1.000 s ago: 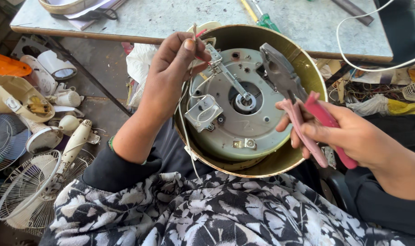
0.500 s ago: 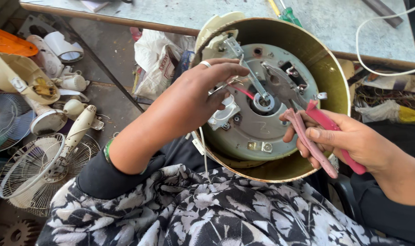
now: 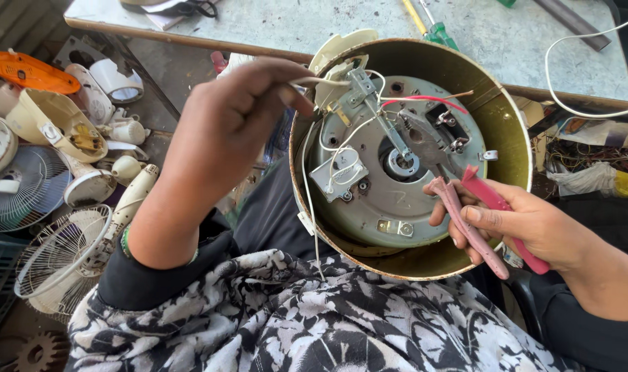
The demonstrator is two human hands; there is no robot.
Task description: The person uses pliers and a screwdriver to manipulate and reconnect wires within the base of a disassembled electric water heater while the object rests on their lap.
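Note:
A round brass-coloured appliance housing (image 3: pixel 507 124) lies open-side up on my lap, showing a grey metal base plate (image 3: pixel 397 207) with brackets, a white switch block and white and red wires. My left hand (image 3: pixel 231 131) pinches a white wire (image 3: pixel 324 81) at the housing's upper left rim. My right hand (image 3: pixel 521 220) grips pliers with pink handles (image 3: pixel 479 220), their jaws set on a metal part near the plate's centre.
A grey workbench (image 3: pixel 314 21) runs along the top, with screwdrivers and a white cable on it. On the floor at left lie fan grilles (image 3: pixel 59 262), cream plastic fan parts and an orange cover. Cluttered wires sit at right.
My left hand has lifted off the plate and pulled a white wire up to the upper left rim. The pliers stay on the central part. The view has shifted slightly.

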